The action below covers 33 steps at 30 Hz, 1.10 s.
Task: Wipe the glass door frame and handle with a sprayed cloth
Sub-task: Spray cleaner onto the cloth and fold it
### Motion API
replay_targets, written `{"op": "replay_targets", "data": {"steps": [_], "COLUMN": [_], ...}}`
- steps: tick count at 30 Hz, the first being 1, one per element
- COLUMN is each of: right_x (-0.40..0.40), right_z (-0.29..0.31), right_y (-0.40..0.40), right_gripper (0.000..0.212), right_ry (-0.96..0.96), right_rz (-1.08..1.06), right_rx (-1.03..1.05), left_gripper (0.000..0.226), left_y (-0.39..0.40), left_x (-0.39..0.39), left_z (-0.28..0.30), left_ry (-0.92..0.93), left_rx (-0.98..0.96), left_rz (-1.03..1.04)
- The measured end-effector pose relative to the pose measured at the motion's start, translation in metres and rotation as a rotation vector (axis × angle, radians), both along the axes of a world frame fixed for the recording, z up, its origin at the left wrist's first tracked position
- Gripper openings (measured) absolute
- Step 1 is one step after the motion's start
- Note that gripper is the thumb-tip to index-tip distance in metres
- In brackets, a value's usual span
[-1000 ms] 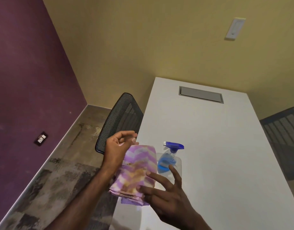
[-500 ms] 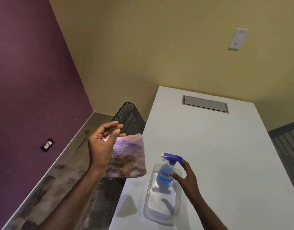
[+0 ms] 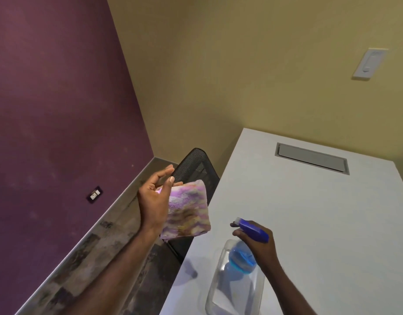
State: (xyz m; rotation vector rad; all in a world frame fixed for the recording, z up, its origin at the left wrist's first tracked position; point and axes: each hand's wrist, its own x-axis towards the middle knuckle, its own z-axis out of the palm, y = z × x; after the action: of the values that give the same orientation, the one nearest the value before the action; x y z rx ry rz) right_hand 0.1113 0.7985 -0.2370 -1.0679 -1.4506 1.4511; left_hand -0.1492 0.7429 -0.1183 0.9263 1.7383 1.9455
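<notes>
My left hand (image 3: 154, 201) holds a folded purple, white and brown cloth (image 3: 188, 211) upright in the air, left of the table edge. My right hand (image 3: 258, 241) is closed around the neck of a spray bottle (image 3: 241, 258) with a blue trigger head and blue liquid inside. The bottle stands in a clear plastic tray (image 3: 221, 289) on the white table (image 3: 309, 212). No glass door, frame or handle is in view.
A black mesh chair (image 3: 196, 167) stands tucked against the table's left side, behind the cloth. A grey cable hatch (image 3: 311, 156) sits at the table's far end. Purple wall with a socket (image 3: 94, 194) is on the left, yellow wall with a switch (image 3: 369, 64) ahead.
My right hand has moved from beside the bottle onto its trigger head and closed on it. My left hand keeps holding the cloth in about the same place.
</notes>
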Motion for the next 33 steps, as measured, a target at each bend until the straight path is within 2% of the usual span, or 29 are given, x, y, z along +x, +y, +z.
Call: {"op": "replay_targets", "data": {"steps": [2,3,5,6,7,10,12,14,17,19,22,28,33], "right_x": [-0.002,-0.003,-0.007,-0.010,-0.013,-0.022,-0.029,-0.037,-0.052,-0.060,-0.073,-0.088,-0.094], "right_z": [0.029,0.045,0.076,0.090,0.102,0.127,0.145,0.163,0.171,0.172,0.174,0.169,0.176], "right_y": [-0.005,-0.008,-0.014,-0.017,-0.021,-0.031,-0.039,-0.045,-0.050,-0.052,-0.055,-0.047,-0.051], "right_gripper": [0.029,0.039,0.076,0.086,0.087,0.064,0.062,0.064,0.037,0.027,0.026,0.027,0.031], "right_ry": [0.068,0.118,0.176,0.195,0.207,0.182,0.169,0.122,0.037,0.033,0.036,0.015,-0.065], "right_rz": [-0.017,-0.026,-0.038,-0.029,-0.015,0.085,0.146,0.228,0.274,0.232,0.137,-0.036,-0.081], "right_rx": [0.071,0.108,0.166,0.183,0.192,0.190,0.196,0.308,0.514,0.595,0.668,0.597,0.728], "left_gripper": [0.022,0.023,0.029,0.033,0.037,0.038,0.038,0.040,0.042,0.043,0.047,0.049,0.049], "left_y": [0.002,0.004,0.006,0.007,0.007,0.007,0.006,0.006,0.005,0.004,0.002,0.001,0.000], "left_x": [-0.002,-0.002,-0.001,0.000,0.001,0.004,0.006,0.009,0.013,0.015,0.015,0.014,0.012], "left_z": [0.003,0.006,0.013,0.017,0.022,0.034,0.043,0.052,0.066,0.074,0.083,0.097,0.105], "left_ry": [0.017,0.029,0.053,0.057,0.055,0.054,0.063,0.039,-0.006,-0.025,-0.036,-0.038,-0.039], "left_rx": [0.033,0.050,0.080,0.099,0.123,0.199,0.230,0.271,0.336,0.366,0.397,0.430,0.440], "left_rz": [0.016,0.019,0.026,0.031,0.036,0.038,0.033,0.029,-0.003,-0.028,-0.060,-0.104,-0.120]}}
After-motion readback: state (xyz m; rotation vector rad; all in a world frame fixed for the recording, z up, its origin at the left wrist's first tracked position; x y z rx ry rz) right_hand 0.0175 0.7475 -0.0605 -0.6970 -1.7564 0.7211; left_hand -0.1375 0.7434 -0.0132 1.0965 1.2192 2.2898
